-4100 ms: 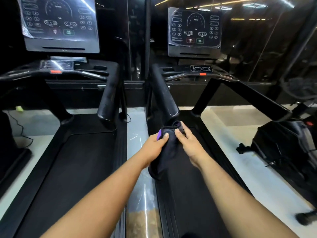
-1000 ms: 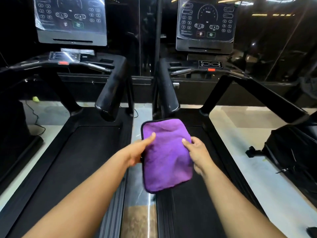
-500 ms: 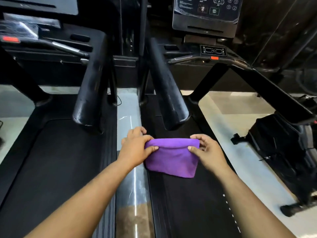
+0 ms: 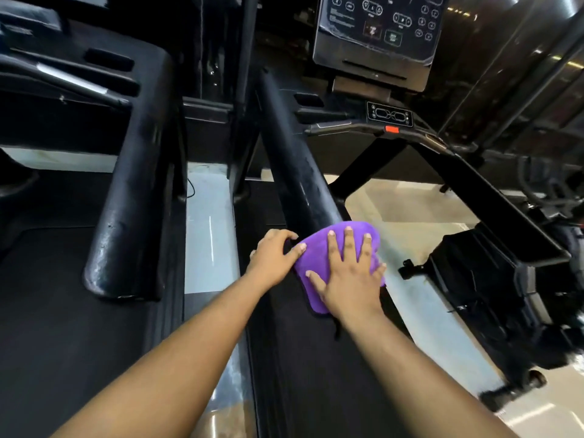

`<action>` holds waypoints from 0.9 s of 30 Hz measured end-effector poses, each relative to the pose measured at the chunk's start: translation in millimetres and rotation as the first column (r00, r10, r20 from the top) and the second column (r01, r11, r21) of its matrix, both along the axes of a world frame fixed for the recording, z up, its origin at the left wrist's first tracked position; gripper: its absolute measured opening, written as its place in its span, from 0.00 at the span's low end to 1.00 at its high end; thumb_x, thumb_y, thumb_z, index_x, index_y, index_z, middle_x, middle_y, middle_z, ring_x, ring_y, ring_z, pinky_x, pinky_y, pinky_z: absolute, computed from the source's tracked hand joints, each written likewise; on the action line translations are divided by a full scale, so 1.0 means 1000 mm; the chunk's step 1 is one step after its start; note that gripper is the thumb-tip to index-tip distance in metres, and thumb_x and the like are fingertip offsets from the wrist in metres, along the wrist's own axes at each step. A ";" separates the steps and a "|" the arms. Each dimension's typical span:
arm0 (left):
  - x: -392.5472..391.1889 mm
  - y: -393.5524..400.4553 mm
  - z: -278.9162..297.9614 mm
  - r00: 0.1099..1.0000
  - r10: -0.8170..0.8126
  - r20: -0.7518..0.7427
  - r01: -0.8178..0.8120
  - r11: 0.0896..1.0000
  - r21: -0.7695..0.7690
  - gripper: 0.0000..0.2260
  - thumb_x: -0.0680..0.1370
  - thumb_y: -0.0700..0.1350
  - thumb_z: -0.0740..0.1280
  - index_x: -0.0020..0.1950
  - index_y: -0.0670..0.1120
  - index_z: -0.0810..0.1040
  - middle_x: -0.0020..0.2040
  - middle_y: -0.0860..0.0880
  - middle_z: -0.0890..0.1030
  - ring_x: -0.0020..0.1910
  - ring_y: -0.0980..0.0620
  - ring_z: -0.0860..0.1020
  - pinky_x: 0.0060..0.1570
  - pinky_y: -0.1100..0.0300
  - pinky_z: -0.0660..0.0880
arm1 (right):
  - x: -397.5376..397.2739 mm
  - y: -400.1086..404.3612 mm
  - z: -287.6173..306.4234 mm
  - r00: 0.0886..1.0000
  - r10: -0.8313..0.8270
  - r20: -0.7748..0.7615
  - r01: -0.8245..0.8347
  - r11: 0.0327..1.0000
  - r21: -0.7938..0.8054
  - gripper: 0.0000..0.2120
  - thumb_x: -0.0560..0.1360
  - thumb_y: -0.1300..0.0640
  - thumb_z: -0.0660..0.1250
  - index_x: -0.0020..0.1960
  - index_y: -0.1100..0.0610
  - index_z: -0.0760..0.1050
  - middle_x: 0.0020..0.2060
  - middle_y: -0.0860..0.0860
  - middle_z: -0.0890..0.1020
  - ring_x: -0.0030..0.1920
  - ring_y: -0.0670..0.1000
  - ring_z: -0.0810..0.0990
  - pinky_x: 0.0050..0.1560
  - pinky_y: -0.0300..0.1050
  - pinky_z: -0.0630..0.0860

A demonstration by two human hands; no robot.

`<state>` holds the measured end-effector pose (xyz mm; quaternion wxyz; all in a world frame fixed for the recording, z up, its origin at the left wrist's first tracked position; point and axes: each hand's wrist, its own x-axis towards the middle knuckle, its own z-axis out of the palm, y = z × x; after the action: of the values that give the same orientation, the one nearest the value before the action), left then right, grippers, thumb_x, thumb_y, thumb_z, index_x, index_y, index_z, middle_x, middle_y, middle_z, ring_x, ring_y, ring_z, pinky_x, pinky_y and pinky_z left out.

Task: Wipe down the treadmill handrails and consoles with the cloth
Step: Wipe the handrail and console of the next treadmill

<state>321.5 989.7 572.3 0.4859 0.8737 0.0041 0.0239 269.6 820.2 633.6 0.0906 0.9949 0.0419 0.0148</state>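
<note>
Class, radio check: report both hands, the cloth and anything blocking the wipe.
Right hand flat, pressing purple cloth onto near end of handrail. Left hand pinching cloth's left edge. Rail ahead unobstructed.

A purple cloth (image 4: 319, 257) lies draped over the near end of a black handrail (image 4: 294, 172). The rail runs toward 12 o'clock, up to a dark console (image 4: 376, 30). Its surface looks faintly smeared, though blur makes that uncertain.

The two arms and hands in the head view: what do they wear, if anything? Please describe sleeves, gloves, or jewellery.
Both forearms are bare as far as the picture shows; no sleeve comes into view. The left hand and the right hand have no gloves. No ring, watch or bracelet shows on either hand or wrist. The fingernails look short and plain.
</note>
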 end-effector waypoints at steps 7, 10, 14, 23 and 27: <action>0.053 0.025 -0.016 0.994 -0.097 0.042 0.096 0.995 0.029 0.22 0.84 0.51 0.62 0.78 0.51 0.69 0.77 0.50 0.70 0.76 0.50 0.68 0.73 0.44 0.68 | 0.075 0.047 0.000 0.999 0.036 0.000 -0.035 0.972 -0.231 0.47 0.79 0.32 0.58 0.84 0.55 0.38 0.83 0.60 0.41 0.80 0.72 0.43 0.71 0.78 0.57; 0.064 0.030 -0.016 0.987 -0.152 0.055 0.149 0.987 0.068 0.22 0.84 0.48 0.61 0.79 0.52 0.67 0.78 0.49 0.70 0.77 0.49 0.67 0.73 0.45 0.67 | 0.056 0.043 -0.001 0.993 0.111 -0.026 -0.114 0.941 -0.319 0.47 0.79 0.33 0.57 0.84 0.56 0.37 0.83 0.60 0.41 0.81 0.70 0.43 0.72 0.78 0.56; 0.067 0.035 -0.018 0.980 -0.196 0.040 0.191 0.976 0.106 0.24 0.85 0.47 0.61 0.81 0.55 0.63 0.81 0.51 0.65 0.78 0.49 0.65 0.75 0.45 0.65 | 0.017 0.020 -0.008 0.970 0.233 -0.072 -0.240 0.858 -0.454 0.44 0.81 0.36 0.56 0.84 0.57 0.39 0.83 0.59 0.40 0.81 0.68 0.40 0.72 0.79 0.50; 0.086 0.051 -0.005 0.984 -0.176 0.011 0.163 0.931 0.325 0.25 0.86 0.47 0.58 0.82 0.58 0.57 0.83 0.55 0.59 0.78 0.49 0.65 0.74 0.44 0.64 | 0.067 0.074 -0.030 0.912 0.254 -0.322 -0.410 0.556 -0.723 0.33 0.85 0.44 0.46 0.84 0.61 0.45 0.83 0.61 0.43 0.80 0.70 0.35 0.66 0.85 0.39; 0.089 0.040 0.001 0.970 -0.242 0.015 0.217 0.894 0.392 0.26 0.86 0.48 0.57 0.83 0.60 0.54 0.84 0.55 0.55 0.80 0.50 0.60 0.76 0.38 0.59 | 0.041 0.033 -0.002 0.950 0.209 -0.231 -0.292 0.853 -0.432 0.36 0.82 0.39 0.54 0.84 0.48 0.43 0.83 0.49 0.36 0.81 0.59 0.32 0.67 0.85 0.40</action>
<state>410.2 1029.4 573.8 0.3029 0.9455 -0.1195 -0.0056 310.3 853.0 631.6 0.3174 0.9280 0.1816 -0.0714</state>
